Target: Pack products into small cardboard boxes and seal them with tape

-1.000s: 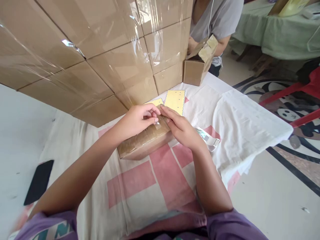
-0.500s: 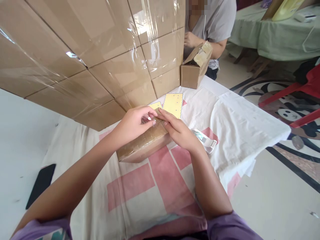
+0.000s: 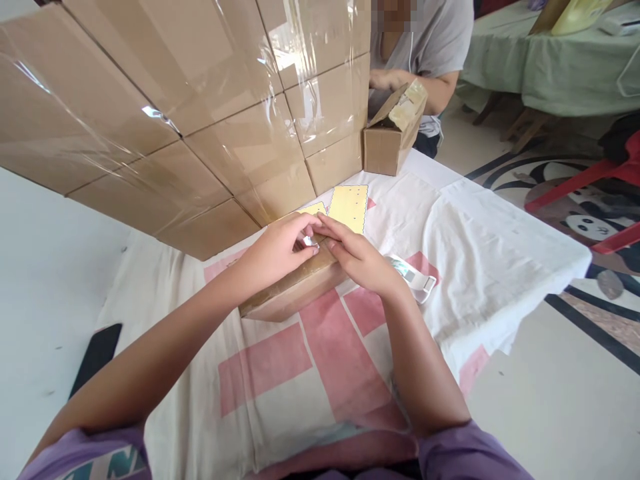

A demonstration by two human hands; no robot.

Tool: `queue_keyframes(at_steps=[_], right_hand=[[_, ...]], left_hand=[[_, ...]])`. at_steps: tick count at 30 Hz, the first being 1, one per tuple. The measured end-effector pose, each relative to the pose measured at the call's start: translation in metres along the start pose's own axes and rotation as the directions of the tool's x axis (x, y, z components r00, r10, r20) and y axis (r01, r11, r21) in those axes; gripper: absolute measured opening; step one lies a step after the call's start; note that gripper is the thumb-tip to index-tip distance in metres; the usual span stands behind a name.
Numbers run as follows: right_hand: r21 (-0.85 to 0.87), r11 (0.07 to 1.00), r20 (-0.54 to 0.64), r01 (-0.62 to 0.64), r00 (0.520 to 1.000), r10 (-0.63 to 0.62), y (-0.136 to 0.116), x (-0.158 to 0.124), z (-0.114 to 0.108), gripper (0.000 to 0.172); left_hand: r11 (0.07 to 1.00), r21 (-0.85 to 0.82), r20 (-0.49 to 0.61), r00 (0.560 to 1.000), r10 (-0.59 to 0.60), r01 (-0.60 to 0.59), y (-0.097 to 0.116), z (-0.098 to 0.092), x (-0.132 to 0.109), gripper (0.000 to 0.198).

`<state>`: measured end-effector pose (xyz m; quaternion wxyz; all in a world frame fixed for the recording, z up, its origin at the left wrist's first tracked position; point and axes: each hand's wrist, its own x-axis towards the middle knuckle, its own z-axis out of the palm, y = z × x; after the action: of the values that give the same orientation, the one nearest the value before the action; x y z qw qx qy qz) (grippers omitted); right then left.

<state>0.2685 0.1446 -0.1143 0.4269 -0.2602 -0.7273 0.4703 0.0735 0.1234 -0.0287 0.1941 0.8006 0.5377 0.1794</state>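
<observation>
A small cardboard box (image 3: pixel 295 293) with glossy tape over its top lies on the cloth in front of me. My left hand (image 3: pixel 283 250) rests over its upper face, thumb and fingers curled together around a small whitish, shiny bit too small to name. Lying across the box's far right end is my right hand (image 3: pixel 363 263), fingers stretched out and pressed on the surface, their tips close to the left fingertips. Just beyond the hands are yellow scalloped-edge sheets (image 3: pixel 350 205) with small dots. A white strap-like item (image 3: pixel 420 283) lies right of my right wrist.
Stacked taped cartons (image 3: pixel 210 113) form a wall at left and behind. An opened box (image 3: pixel 385 148) stands at the table's far corner, with another person (image 3: pixel 443 40) behind it. A dark flat object (image 3: pixel 97 353) is at left. A red chair (image 3: pixel 600 193) stands right.
Both hands stay on the box with almost the same pose, shifting only slightly. The whole view has moved a little. The other person's hand has shifted beside the opened box.
</observation>
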Motion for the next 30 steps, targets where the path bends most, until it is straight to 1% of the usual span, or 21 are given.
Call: queue_keyframes(at_steps=[2,5,7,9,10,11,13,14,15,19,22,24,26,28,30], right_hand=[[0.000,1.000,0.003,0.017,1.000,-0.017,0.000,0.000,0.000,0.060],[-0.023,0.999,0.011,0.036,0.999,-0.036,0.002,0.000,0.000,0.062],[-0.042,0.999,0.012,0.031,0.999,-0.031,0.003,0.000,0.000,0.062],[-0.056,0.998,0.010,0.026,1.000,-0.026,0.004,-0.001,0.000,0.062],[-0.061,0.998,0.010,0.024,1.000,-0.024,0.003,-0.001,0.000,0.061],[-0.064,0.998,0.012,0.019,1.000,-0.019,0.003,-0.001,0.000,0.062],[-0.065,0.998,0.011,-0.001,1.000,0.002,0.000,-0.002,0.000,0.062],[-0.065,0.998,0.009,-0.015,1.000,0.016,-0.001,-0.002,-0.001,0.063],[-0.066,0.997,0.006,-0.030,1.000,0.030,-0.003,-0.003,-0.001,0.065],[-0.076,0.994,0.021,-0.075,0.997,0.077,-0.006,-0.005,-0.005,0.077],[-0.092,0.992,0.043,-0.085,0.995,0.089,-0.005,-0.002,-0.007,0.078],[-0.128,0.989,0.019,-0.070,0.997,0.073,-0.006,-0.002,-0.008,0.074],[-0.219,0.975,-0.025,-0.031,0.999,0.027,-0.014,-0.009,-0.010,0.064],[-0.345,0.939,-0.038,-0.006,0.999,-0.007,-0.029,-0.029,-0.013,0.045],[-0.439,0.899,0.015,-0.016,1.000,0.025,-0.048,-0.066,-0.017,0.027]], left_hand=[[0.995,0.101,-0.006,1.000,0.004,-0.003,0.003,0.000,-0.002,0.033],[0.983,0.182,-0.006,1.000,-0.029,0.029,0.004,0.000,-0.003,0.043],[0.963,0.258,-0.031,0.997,-0.069,0.075,0.001,-0.002,0.000,0.051],[0.938,0.317,-0.050,0.990,-0.135,0.144,-0.005,-0.004,0.005,0.058],[0.930,0.312,-0.027,0.980,-0.195,0.194,-0.008,-0.005,0.007,0.059],[0.927,0.280,0.022,0.963,-0.267,0.250,-0.011,-0.006,0.009,0.058],[0.917,0.173,0.159,0.908,-0.387,0.360,-0.016,-0.008,0.012,0.055],[0.910,0.122,0.211,0.885,-0.415,0.397,-0.019,-0.008,0.013,0.054],[0.906,0.086,0.241,0.874,-0.422,0.414,-0.021,-0.009,0.014,0.054],[0.922,0.064,0.229,0.894,-0.385,0.381,-0.030,-0.009,0.015,0.051],[0.935,0.017,0.231,0.909,-0.348,0.354,-0.034,-0.007,0.014,0.056],[0.944,0.005,0.223,0.920,-0.321,0.329,-0.035,-0.005,0.014,0.063],[0.950,0.017,0.208,0.928,-0.309,0.313,-0.035,-0.004,0.014,0.063],[0.951,0.037,0.200,0.930,-0.308,0.307,-0.034,-0.003,0.013,0.059],[0.947,0.077,0.182,0.930,-0.320,0.311,-0.033,-0.002,0.013,0.056]])
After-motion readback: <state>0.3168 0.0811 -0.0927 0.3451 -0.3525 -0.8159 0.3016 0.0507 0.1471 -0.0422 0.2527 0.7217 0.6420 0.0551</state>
